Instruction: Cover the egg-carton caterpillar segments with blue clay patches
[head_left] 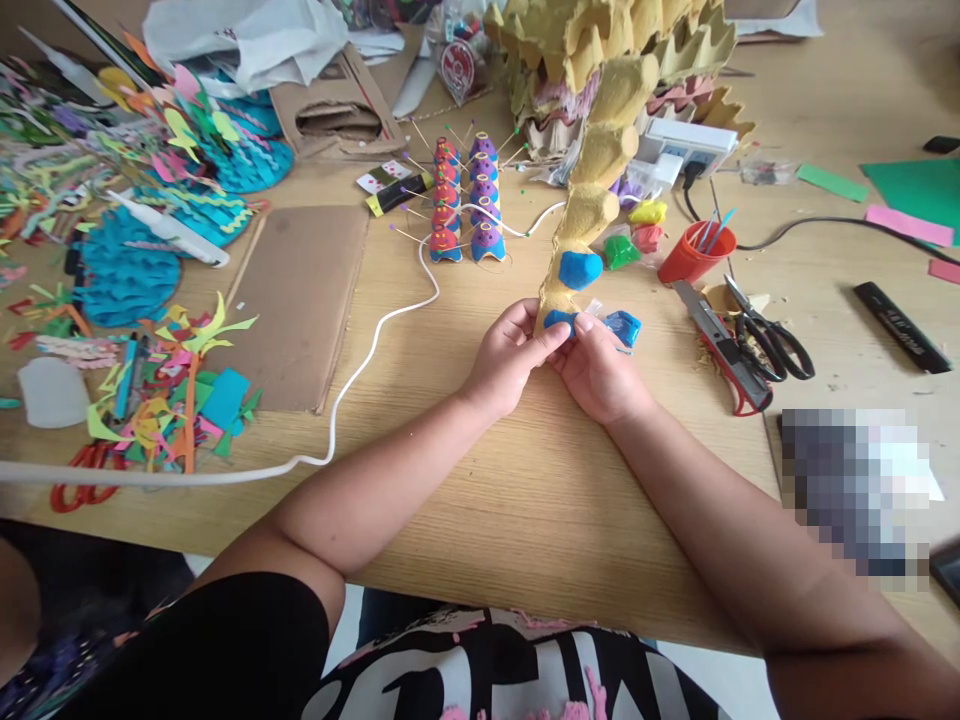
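Item: yellow egg-carton strip (590,205), extending forward from your hands. Your left hand (506,362) is pinching its near end; your right hand (604,376) is gripping the opposite side, a pairing probably steadying the strip while your thumbs are bearing on blue clay (558,318). Just beyond your right hand: blue packet (624,328), lying within easy reach. Farther right: black box (902,327), bearing lettering too small for reading surely.
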